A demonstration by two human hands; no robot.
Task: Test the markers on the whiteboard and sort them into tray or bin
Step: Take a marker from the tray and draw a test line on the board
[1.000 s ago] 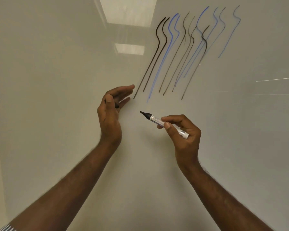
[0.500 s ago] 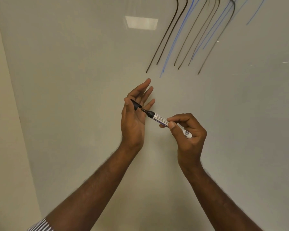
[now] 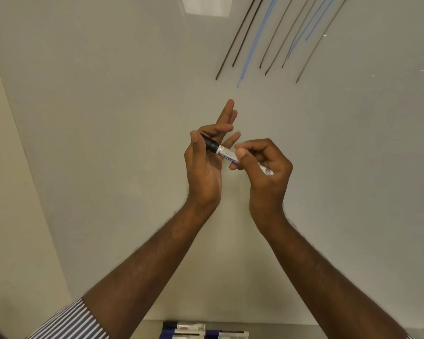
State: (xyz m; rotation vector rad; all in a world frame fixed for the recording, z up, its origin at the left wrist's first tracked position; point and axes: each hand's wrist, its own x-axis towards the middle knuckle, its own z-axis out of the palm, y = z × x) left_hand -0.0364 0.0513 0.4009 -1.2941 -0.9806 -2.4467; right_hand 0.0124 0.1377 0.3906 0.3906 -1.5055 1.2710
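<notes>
Two hands up at the whiteboard (image 3: 108, 118) | right hand (image 3: 264, 167) grips marker (image 3: 227, 155) barrel | left hand (image 3: 206, 157) pinches its black cap (image 3: 211, 144)

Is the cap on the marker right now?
On. The black cap sits against the marker barrel, no tip showing, pinched by the left hand.

L hand (image 3: 203, 167) pinches black cap (image 3: 211, 144) onto marker (image 3: 227, 155), R hand (image 3: 264, 172) grips barrel; whiteboard (image 3: 108, 118) w/ strokes (image 3: 250, 45) behind.
</notes>
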